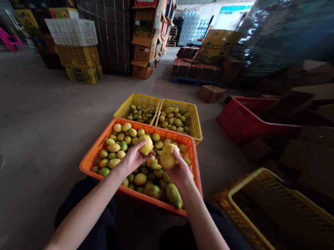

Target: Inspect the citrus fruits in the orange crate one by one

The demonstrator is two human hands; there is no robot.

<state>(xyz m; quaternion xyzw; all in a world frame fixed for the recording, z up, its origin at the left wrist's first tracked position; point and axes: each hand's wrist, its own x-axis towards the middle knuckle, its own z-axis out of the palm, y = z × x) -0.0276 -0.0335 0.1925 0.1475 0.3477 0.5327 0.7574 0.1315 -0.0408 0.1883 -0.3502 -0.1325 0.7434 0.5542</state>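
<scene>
My left hand (pixel 135 156) is closed around a yellow lemon (pixel 146 145), with the thumb along its left side. In my right hand (pixel 181 170) is a larger, rounder yellow lemon (pixel 168 157), its skin marked with small dark specks. Both fruits are held up close to each other, above an orange crate (pixel 92 153). Yellow and green lemons (pixel 140 178) of several sizes fill that crate. A long green-yellow fruit (pixel 174 195) lies at its near right corner. My forearms hide part of the crate's near side.
Two yellow crates (pixel 197 122) of similar fruit stand just beyond the orange one. To the right are another yellow crate (pixel 257 178), a red bin (pixel 239 122) and cardboard pieces (pixel 320 145). Stacked crates (pixel 79 54) and boxes (pixel 143 53) stand farther back.
</scene>
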